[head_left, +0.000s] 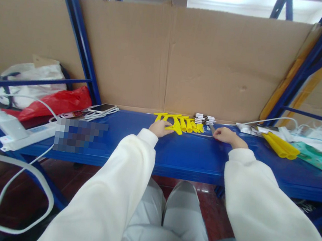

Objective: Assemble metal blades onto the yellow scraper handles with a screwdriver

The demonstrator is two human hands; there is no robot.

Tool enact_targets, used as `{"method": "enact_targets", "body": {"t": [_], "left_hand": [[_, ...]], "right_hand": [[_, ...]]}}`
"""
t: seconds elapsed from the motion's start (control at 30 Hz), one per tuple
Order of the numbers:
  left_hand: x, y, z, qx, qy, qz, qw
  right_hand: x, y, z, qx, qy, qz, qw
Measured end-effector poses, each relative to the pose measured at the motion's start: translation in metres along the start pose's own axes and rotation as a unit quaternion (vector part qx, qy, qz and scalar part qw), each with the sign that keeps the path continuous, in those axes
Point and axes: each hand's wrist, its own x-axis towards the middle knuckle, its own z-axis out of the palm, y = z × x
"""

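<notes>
My left hand (160, 128) is closed on a yellow T-shaped plastic handle (177, 128), whose wide end points to the right. Just behind it, several similar yellow handles (183, 122) lie side by side on the blue shelf (192, 156). At the right end of that row sits a small stack of white boxes with dark bands (204, 119). My right hand (223, 134) is closed in a pinch to the right of the stack. A small greyish flat piece (213, 130) shows at its fingertips, too small to name.
Cardboard (169, 58) walls off the back between blue posts. On the left are a phone (103, 107) with white cables, a red bag (58, 103) and a white power strip (30, 137). Rolled yellow pieces (280, 146) and a green packet (316, 156) lie at the right.
</notes>
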Motion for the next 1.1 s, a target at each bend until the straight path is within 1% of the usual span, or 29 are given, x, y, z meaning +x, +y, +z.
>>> {"method": "enact_targets", "body": {"t": [0.07,0.13,0.27,0.33,0.4,0.47,0.57,0.63,0.7,0.9,1.03,1.1], "left_hand": [[0.001,-0.002,0.0,-0.015,0.005,-0.01,1.0],[0.002,-0.004,0.0,-0.009,0.002,-0.01,1.0],[0.002,-0.003,0.001,0.044,-0.008,0.026,0.999],[0.002,-0.001,0.001,0.09,-0.017,0.034,0.995],[0.001,0.002,0.0,0.168,-0.052,0.034,0.984],[0.0,0.005,-0.002,0.256,-0.095,0.038,0.961],[-0.001,0.009,-0.004,0.331,-0.125,0.053,0.934],[-0.002,0.011,-0.004,0.344,-0.135,0.061,0.927],[-0.001,0.012,-0.004,0.34,-0.142,0.071,0.927],[-0.001,0.01,-0.002,0.317,-0.136,0.081,0.935],[0.0,0.008,-0.002,0.319,-0.132,0.086,0.935],[0.001,0.008,-0.001,0.316,-0.135,0.092,0.934]], "right_hand": [[0.0,-0.002,-0.004,-0.039,-0.035,0.031,0.998],[0.0,-0.004,-0.006,-0.056,-0.03,0.045,0.997],[-0.001,-0.004,-0.006,-0.069,-0.032,0.088,0.993],[-0.002,-0.004,-0.006,-0.067,-0.035,0.1,0.992],[-0.002,-0.006,-0.007,-0.062,-0.03,0.108,0.992],[-0.004,-0.009,-0.009,-0.062,-0.018,0.127,0.99],[-0.006,-0.011,-0.011,-0.07,0.002,0.174,0.982],[-0.005,-0.011,-0.011,-0.074,0.01,0.201,0.977],[-0.003,-0.008,-0.009,-0.075,0.011,0.218,0.973],[0.011,-0.005,0.002,-0.094,-0.003,0.225,0.97],[0.018,-0.001,0.009,-0.085,0.015,0.255,0.963],[0.02,0.005,0.012,-0.055,0.047,0.244,0.967]]}}
